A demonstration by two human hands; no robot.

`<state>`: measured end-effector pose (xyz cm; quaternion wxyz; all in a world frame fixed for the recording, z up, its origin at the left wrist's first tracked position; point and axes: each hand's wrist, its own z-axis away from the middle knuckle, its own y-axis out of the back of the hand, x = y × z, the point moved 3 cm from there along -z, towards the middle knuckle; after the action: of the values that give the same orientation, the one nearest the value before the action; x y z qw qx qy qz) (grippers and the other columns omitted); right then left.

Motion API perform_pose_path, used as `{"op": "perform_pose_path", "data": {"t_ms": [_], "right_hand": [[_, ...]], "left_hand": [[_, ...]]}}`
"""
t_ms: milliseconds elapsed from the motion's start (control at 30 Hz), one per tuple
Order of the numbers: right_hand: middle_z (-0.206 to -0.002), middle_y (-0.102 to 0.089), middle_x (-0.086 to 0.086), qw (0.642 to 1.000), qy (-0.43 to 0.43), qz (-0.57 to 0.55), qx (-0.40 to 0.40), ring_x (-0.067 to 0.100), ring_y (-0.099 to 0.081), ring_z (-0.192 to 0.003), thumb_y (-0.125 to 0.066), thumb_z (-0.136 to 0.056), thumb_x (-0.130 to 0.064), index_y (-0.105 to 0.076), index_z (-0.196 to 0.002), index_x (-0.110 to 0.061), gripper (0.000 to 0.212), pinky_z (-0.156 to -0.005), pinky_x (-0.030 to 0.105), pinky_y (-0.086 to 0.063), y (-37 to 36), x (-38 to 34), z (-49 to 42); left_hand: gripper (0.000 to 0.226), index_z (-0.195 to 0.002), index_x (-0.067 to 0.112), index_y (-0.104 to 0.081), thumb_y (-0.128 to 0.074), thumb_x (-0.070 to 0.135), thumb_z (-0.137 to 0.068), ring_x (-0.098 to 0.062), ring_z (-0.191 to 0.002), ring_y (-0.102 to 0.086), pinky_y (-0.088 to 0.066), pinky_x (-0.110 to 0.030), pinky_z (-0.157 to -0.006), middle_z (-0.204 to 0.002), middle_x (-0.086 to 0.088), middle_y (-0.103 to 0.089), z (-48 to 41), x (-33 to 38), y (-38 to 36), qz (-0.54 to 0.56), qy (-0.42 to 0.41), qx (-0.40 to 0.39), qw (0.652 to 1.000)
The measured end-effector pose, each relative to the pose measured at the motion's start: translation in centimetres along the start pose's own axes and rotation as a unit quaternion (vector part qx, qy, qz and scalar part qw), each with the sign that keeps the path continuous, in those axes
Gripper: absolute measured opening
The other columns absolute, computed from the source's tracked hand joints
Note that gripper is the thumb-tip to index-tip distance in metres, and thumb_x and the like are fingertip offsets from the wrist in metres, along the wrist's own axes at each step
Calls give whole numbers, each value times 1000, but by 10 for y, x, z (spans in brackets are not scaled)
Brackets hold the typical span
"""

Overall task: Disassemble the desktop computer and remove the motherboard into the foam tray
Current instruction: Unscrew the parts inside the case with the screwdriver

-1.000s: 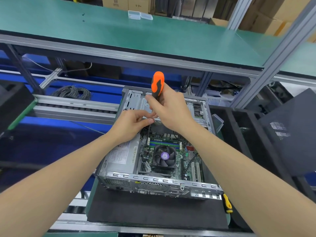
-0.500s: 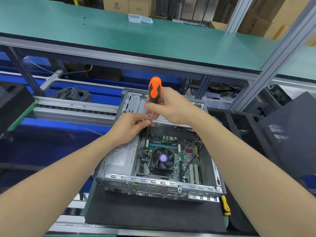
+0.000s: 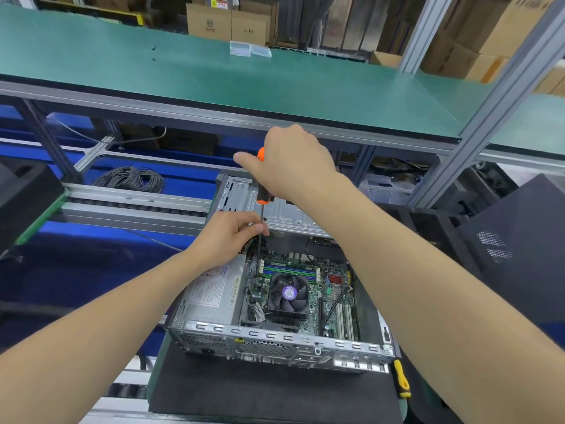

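Note:
An open desktop case [image 3: 275, 341] lies on a dark mat in front of me. Inside it sits the green motherboard [image 3: 333, 298] with a black CPU fan [image 3: 289, 293], and a silver power supply [image 3: 211, 295] fills its left side. My right hand [image 3: 290, 166] grips the orange and black handle of a screwdriver [image 3: 262, 197] from above, holding it upright. The shaft runs down to the motherboard's far left corner. My left hand [image 3: 232, 237] pinches the shaft low down, just above the board. The tip is hidden among components.
Black foam trays stand at the right [image 3: 428, 228] and the far left [image 3: 24, 191]. A yellow-handled tool [image 3: 400, 377] lies by the case's near right corner. A roller conveyor [image 3: 134, 203] and a cable coil [image 3: 131, 179] lie to the left, under a green shelf [image 3: 214, 78].
My right hand has shifted its grip higher and now covers the top of the screwdriver handle. My left hand still pinches the shaft. The view has tilted slightly.

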<state>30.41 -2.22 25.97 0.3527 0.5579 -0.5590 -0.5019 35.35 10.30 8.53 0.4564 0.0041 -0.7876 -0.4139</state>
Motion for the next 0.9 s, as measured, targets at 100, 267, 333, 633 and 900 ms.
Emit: {"op": "perform_pose_path", "data": {"t_ms": [100,267,333,633,900], "right_hand": [[-71,-37,2,999,6,-11,-40,16,-36,-58,-54,-101,-49,-33,-68,-19,50,-47,31,-24,-2,2,-5],[-73,-47,2,989,86,-14,-120,18,-41,-61,-54,-100,-53,-46,-75,-15,47,-49,32,-29,6,7,-4],[-77,-53,0,981,116,-23,-155,18,-46,-67,-57,-98,-58,-54,-84,-16,44,-53,32,-32,14,8,-4],[-87,-64,-9,958,218,71,-173,19,-58,-84,-56,-87,1,-76,-94,-26,34,-66,31,-47,28,4,-9],[-92,-72,-1,956,219,44,-189,19,-63,-87,-59,-79,-7,-76,-80,-21,23,-77,40,-56,11,9,-7]], "left_hand": [[19,-94,37,-74,-57,39,-104,-18,-49,-42,-32,-26,-52,-50,-2,-47,0,2,0,13,1,-8,1000],[19,-93,37,-73,-57,40,-103,-12,-48,-37,-28,-22,-50,-48,3,-40,1,3,1,18,-1,-10,1000],[18,-93,38,-72,-57,42,-103,-10,-48,-38,-29,-23,-50,-49,5,-40,1,2,2,15,3,-11,1000],[10,-97,37,-70,-61,40,-101,-8,-49,-35,-27,-28,-52,-51,8,-35,-5,4,5,-2,11,-28,1000],[22,-113,39,-70,-67,48,-93,-14,-52,-27,-28,-23,-51,-58,1,-30,-26,43,41,186,1,-100,977]]}}
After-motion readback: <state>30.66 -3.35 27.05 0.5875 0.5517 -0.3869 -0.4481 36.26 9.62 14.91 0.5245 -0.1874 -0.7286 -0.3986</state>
